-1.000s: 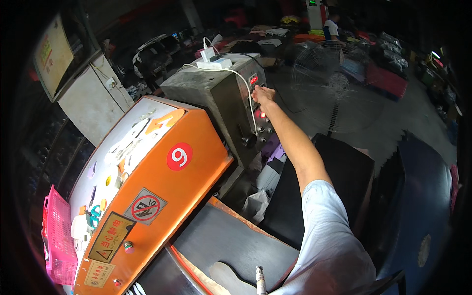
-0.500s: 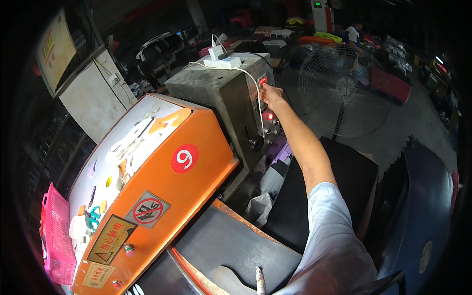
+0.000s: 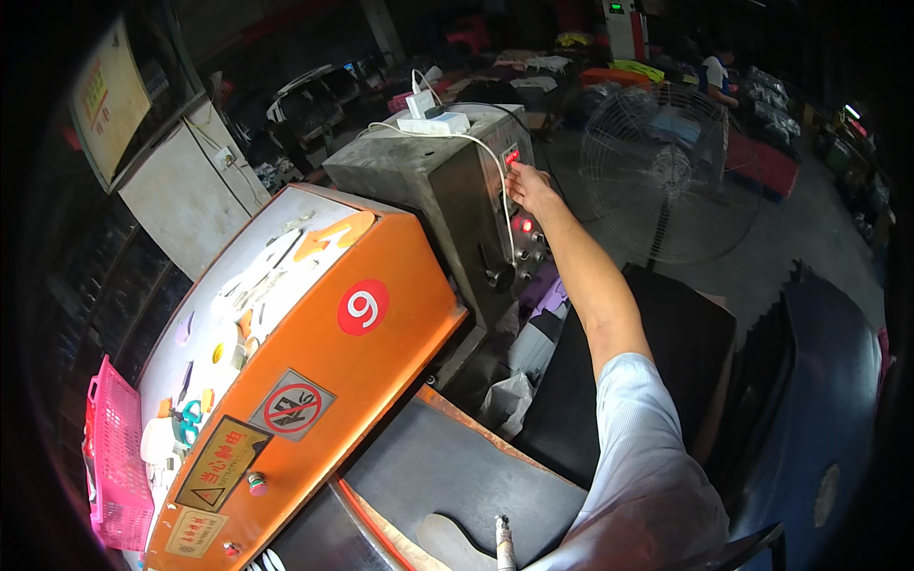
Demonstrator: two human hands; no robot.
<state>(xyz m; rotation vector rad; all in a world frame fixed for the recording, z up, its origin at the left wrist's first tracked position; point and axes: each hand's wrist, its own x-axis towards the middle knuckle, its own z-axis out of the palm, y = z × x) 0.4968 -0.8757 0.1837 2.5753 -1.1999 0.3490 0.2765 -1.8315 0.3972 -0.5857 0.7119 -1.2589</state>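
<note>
Control box, grey steel, stands behind the orange machine. From the head view, your right hand rests fingertips together on its red-lit panel, gripping nothing; the press looks begun, not finished. Left hand isn't visible.

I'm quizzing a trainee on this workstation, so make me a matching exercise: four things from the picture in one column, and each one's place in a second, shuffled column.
Things:
1. right hand
2. white power strip
3. pink basket
4. pedestal fan

Places:
A. at the far left, beside the orange machine cover
B. on the floor to the right of the outstretched arm
C. on top of the grey control box
D. at the lit red buttons on the control box's side panel

Pairs: 1-D, 2-C, 3-A, 4-B
</note>
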